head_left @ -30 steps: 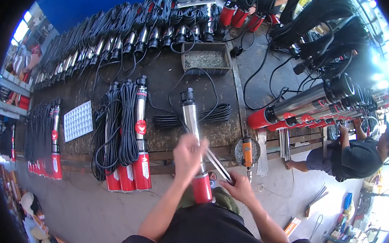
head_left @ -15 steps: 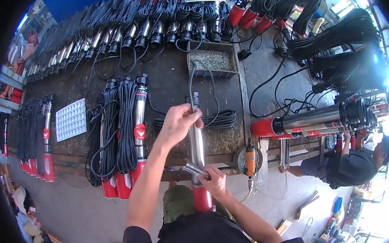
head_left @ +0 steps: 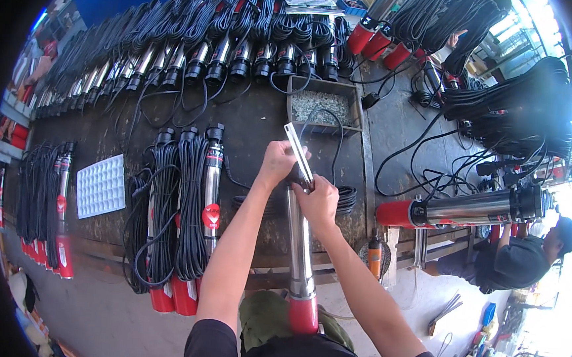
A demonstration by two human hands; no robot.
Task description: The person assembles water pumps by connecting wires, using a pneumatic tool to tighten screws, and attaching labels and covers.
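A silver submersible pump [head_left: 300, 246] with a red lower end leans lengthwise from my lap toward the table, its upper end hidden behind my hands. My right hand [head_left: 321, 199] is closed on a slotted metal strip [head_left: 294, 139], which slants up and left over the pump's upper part. On the strip's other side, my left hand [head_left: 278, 161] has its fingers curled in at the pump's top; what they grip is hidden behind the strip. A black cable [head_left: 338, 157] loops from there to the right, and a coil of cable [head_left: 347, 199] lies under my hands.
A grey bin [head_left: 353, 113] of small metal parts stands beyond my hands. Pumps with coiled cables [head_left: 190, 218] lie to the left, beside a white tray [head_left: 102, 186]. An orange power tool [head_left: 375, 256] hangs at the table edge. More pumps [head_left: 469, 208] lie right, near another person [head_left: 526, 255].
My right hand has moved up along the pump, bringing the metal strip to its upper end. My left hand has stayed near the top, and the view has shifted slightly.
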